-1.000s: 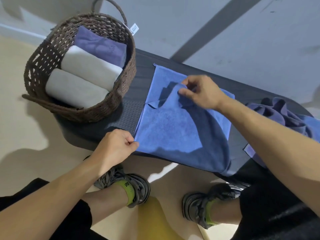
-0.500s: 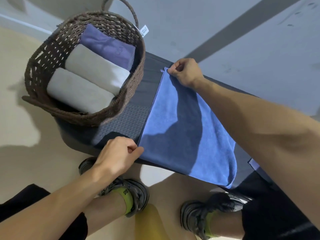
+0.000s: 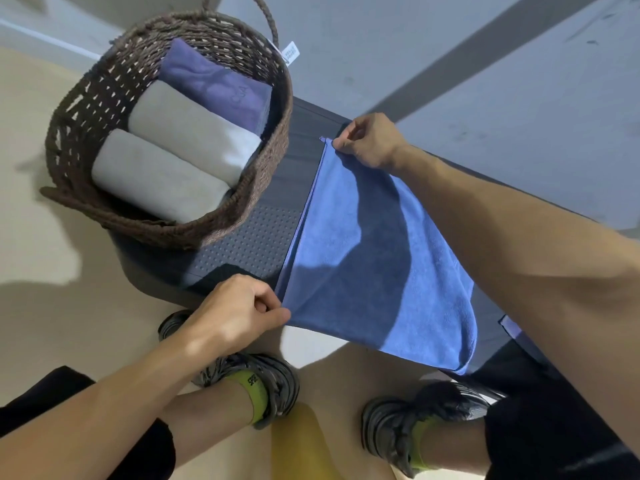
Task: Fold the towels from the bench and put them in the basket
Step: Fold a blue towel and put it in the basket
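You look down on a beige floor (image 3: 41, 265) that runs along the left and bottom of the view, patched with bright light and soft grey shadows. Beyond the bench's far edge stands a pale grey wall (image 3: 398, 46), crossed by a darker diagonal band (image 3: 460, 64) rising toward the top right corner. A lighter strip (image 3: 45, 36) marks where wall meets floor at the upper left. The dark bench (image 3: 249, 244) is furniture with a dotted, perforated top and a rounded left end.

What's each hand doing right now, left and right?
Left hand: closed, fingers pinching the near corner of the blue towel.
Right hand: closed, fingers pinching the far corner of the same towel.
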Tool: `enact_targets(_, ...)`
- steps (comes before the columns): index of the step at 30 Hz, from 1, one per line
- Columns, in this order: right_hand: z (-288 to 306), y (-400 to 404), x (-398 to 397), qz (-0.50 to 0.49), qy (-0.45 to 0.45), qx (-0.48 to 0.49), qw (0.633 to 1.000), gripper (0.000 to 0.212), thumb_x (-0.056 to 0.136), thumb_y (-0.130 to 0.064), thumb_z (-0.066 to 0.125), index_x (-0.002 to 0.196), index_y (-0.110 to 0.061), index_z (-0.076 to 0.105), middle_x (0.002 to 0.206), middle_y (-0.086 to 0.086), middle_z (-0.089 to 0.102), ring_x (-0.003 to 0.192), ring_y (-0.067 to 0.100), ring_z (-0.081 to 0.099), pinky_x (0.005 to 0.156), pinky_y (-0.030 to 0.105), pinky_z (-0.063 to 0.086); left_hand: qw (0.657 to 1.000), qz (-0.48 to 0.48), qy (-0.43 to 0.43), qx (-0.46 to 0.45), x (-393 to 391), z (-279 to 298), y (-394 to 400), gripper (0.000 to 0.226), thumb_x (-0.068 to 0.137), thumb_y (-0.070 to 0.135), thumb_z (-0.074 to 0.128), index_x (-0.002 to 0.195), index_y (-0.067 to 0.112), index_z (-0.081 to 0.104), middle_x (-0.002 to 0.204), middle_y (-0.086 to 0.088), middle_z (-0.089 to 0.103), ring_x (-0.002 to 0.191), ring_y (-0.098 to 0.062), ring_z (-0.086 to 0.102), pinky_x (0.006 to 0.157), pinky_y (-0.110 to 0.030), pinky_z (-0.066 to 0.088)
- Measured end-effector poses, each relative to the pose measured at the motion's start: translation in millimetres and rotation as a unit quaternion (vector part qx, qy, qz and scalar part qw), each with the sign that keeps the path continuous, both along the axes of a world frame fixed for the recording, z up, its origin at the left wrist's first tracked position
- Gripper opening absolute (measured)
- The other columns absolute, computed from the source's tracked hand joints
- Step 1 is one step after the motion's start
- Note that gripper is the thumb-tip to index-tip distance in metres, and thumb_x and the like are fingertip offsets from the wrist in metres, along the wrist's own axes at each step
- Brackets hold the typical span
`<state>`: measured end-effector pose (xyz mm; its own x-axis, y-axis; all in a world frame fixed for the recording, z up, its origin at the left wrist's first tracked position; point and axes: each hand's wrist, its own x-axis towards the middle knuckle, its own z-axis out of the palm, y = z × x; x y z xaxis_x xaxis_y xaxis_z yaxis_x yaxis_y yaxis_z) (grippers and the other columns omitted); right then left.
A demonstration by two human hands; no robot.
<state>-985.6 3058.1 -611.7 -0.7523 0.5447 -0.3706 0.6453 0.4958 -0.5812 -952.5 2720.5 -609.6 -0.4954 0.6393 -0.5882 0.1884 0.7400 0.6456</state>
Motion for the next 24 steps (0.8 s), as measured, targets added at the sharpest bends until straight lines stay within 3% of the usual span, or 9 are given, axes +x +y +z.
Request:
enact_targets(3, 3, -4, 2, 0.006, -0.004, 0.006, 1.0, 0.017, 0.087, -0.026, 0.072, 0.072, -0.024, 0.064, 0.062, -0.018, 0.061, 0.051, -0.011, 0.052, 0.048, 0.002, 0.034, 0.999, -0.017, 0.028, -0.036, -6, 3, -2, 0.024, 0.076, 0.039, 0.081, 0.06, 0.027, 0.069, 0.049, 0.013, 0.058, 0.045, 0.0, 0.052, 0.04, -0.012, 0.033)
enact_targets(7, 2, -11, 4, 0.013, 0.002, 0.042, 0.999, 0.012, 0.088, -0.03, 0.068, 0.081, -0.022, 0.063, 0.068, -0.018, 0.06, 0.067, -0.001, 0.057, 0.049, 0.002, 0.034, 0.991, -0.044, 0.107, -0.07, 1, 6, 0, 0.026, 0.078, 0.039, 0.077, 0.062, 0.024, 0.063, 0.058, 0.009, 0.06, 0.056, -0.004, 0.056, 0.05, -0.023, 0.037)
enact_targets(13, -7, -22, 8, -0.024, 0.014, 0.082, 0.996, 0.013, 0.09, -0.035, 0.065, 0.087, -0.023, 0.059, 0.076, -0.015, 0.059, 0.091, 0.016, 0.061, 0.091, 0.033, 0.047, 0.98, -0.066, 0.157, -0.102, 3, 4, -2, 0.03, 0.079, 0.039, 0.075, 0.058, 0.022, 0.061, 0.063, 0.006, 0.065, 0.068, -0.016, 0.064, 0.06, -0.026, 0.045)
enact_targets(17, 1, -33, 11, -0.005, -0.015, 0.157, 0.987, 0.035, 0.093, -0.046, 0.06, 0.113, -0.018, 0.06, 0.117, 0.004, 0.058, 0.117, 0.025, 0.05, 0.098, 0.037, 0.038, 0.959, -0.115, 0.224, -0.132, 6, 8, 3, 0.032, 0.081, 0.047, 0.069, 0.068, 0.019, 0.062, 0.076, 0.0, 0.065, 0.081, -0.027, 0.067, 0.061, -0.028, 0.04)
enact_targets(19, 16, -40, 25, -0.01, 0.032, 0.161, 0.986, 0.042, 0.091, -0.045, 0.062, 0.121, -0.015, 0.055, 0.123, 0.006, 0.052, 0.117, 0.024, 0.047, 0.101, 0.039, 0.038, 0.952, -0.132, 0.237, -0.144, 6, 10, 6, 0.037, 0.081, 0.051, 0.068, 0.068, 0.019, 0.055, 0.076, -0.001, 0.058, 0.083, -0.03, 0.065, 0.061, -0.029, 0.039)
enact_targets(22, 48, -47, 80, -0.005, 0.13, 0.164, 0.978, 0.029, 0.087, -0.027, 0.064, 0.111, -0.011, 0.057, 0.108, 0.006, 0.058, 0.103, 0.022, 0.052, 0.091, 0.032, 0.042, 0.938, -0.148, 0.273, -0.155, 5, 15, 12, 0.04, 0.084, 0.053, 0.063, 0.069, 0.019, 0.048, 0.074, 0.0, 0.051, 0.073, -0.026, 0.056, 0.059, -0.029, 0.037)
enact_targets(24, 64, -50, 137, -0.025, 0.127, 0.164, 0.978, 0.02, 0.085, -0.019, 0.066, 0.102, -0.01, 0.06, 0.096, 0.003, 0.061, 0.092, 0.02, 0.055, 0.079, 0.023, 0.039, 0.932, -0.15, 0.292, -0.153, 7, 18, 15, 0.037, 0.086, 0.052, 0.061, 0.073, 0.02, 0.049, 0.072, 0.002, 0.048, 0.068, -0.023, 0.049, 0.057, -0.03, 0.035)
